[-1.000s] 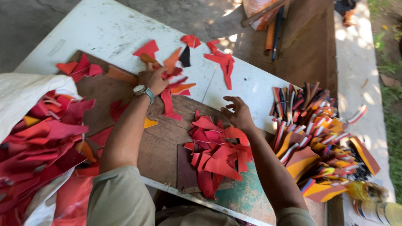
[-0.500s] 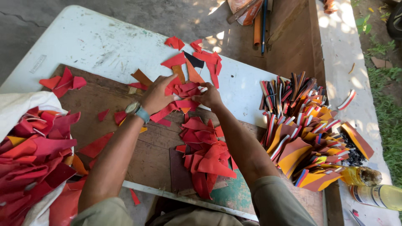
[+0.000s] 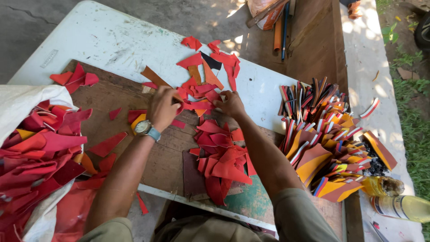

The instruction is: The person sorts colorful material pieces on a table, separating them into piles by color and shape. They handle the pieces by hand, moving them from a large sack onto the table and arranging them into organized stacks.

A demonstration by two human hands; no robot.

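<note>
Outdoors on concrete, beside grass: white desk topped by a worn brown board. Left hand, wristwatch on the wrist, curled over red scraps at the board's far edge, fingers pinching one piece; exactly which piece, hidden under the knuckles. Right hand just beside it, fingers bent down onto the same scatter, touching the pieces; a firm grip or a mere press, impossible to tell from above. Nearer the body, a heap of folded red offcuts lying on the board between the forearms. At left, a white sack stuffed with red pieces, cut off by the frame edge. At right, a stack of layered orange strips with striped edges, some dark crumbs beyond it hard to make out. Bottom right, a clear bottle of yellow liquid, partly out of frame. Far top, tools and an orange tube, cropped.
</note>
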